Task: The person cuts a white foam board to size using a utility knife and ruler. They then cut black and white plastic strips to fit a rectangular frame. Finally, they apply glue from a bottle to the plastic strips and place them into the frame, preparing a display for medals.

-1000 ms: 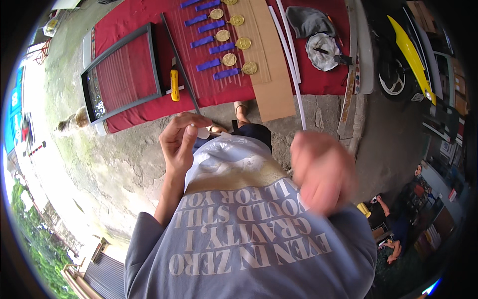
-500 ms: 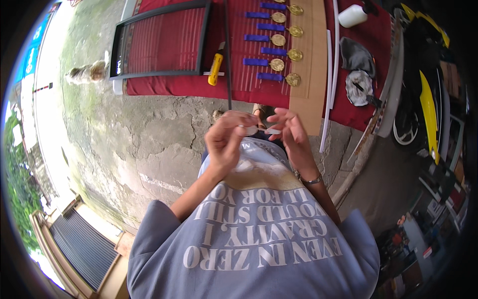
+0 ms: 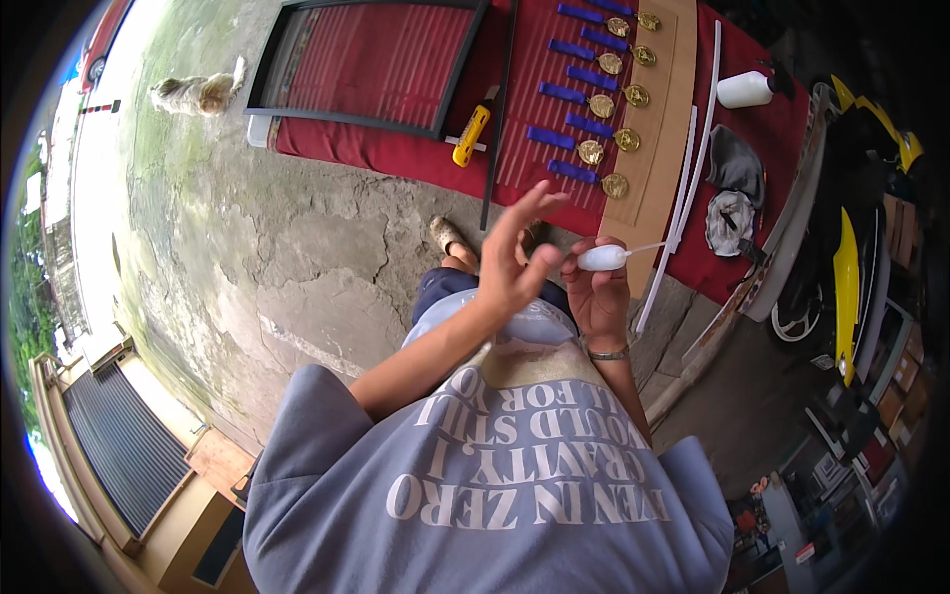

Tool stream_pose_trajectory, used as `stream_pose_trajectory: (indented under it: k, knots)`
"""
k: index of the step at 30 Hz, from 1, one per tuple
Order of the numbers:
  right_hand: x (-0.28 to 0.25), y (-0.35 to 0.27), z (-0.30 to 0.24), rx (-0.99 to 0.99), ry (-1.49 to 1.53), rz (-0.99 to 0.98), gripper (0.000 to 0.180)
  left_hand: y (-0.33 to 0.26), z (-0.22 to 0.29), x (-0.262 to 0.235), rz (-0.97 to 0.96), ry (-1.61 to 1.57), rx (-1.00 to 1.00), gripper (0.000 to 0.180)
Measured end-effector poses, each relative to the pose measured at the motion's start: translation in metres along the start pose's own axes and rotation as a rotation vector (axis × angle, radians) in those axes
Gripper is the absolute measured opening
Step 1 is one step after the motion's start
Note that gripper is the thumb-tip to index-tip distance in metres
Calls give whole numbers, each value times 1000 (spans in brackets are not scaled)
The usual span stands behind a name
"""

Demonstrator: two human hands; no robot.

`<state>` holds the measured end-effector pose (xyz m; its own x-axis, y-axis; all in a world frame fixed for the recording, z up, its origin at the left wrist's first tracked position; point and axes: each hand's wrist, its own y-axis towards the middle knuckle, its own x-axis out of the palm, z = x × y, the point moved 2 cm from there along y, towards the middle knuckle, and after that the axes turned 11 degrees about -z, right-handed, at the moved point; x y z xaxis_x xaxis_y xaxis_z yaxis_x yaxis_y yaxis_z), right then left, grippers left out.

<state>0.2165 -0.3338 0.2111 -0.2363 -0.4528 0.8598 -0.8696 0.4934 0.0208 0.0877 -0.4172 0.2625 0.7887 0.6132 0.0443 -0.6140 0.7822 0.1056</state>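
Observation:
In my right hand point(image 3: 600, 302) is a small white squeeze bottle point(image 3: 600, 259), gripped between thumb and fingers. Its long thin nozzle points to the right, toward the table edge. My left hand point(image 3: 517, 265) is raised just left of the bottle, fingers stretched and apart, with nothing in it. Beyond both hands, several gold medals point(image 3: 602, 105) with short blue ribbons point(image 3: 561, 91) lie in two staggered columns on clear ribbed material over the red cloth point(image 3: 366, 156). A brown board point(image 3: 648, 109) lies along their right side.
A black frame point(image 3: 346, 119) and a yellow utility knife point(image 3: 473, 134) lie left of a dark strip point(image 3: 499, 99). White strips point(image 3: 683, 188), a white bottle point(image 3: 744, 90), a grey cloth point(image 3: 735, 163) and a crumpled white cloth point(image 3: 730, 223) are to the right. A dog point(image 3: 195, 94) is on the concrete.
My hands have moved apart. The left hand has opened out, and the bottle now shows plainly in my right hand, further right. The table has shifted rightward in view.

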Motion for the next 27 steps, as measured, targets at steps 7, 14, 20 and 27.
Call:
stream_pose_trajectory:
  k: [7,14,20,27]
  knots:
    - [8,25,-25,-29,-208,-33,50,-27,-180,-64,192,902,-443,44]
    - [21,33,-37,-80,-258,7,51,-19,-210,-63,163,751,-581,49]
    - [35,37,-35,-112,-193,51,46,-26,-227,-76,217,642,-492,39]
    - [49,43,-30,-136,-208,40,44,-38,-199,-77,176,258,-512,25]
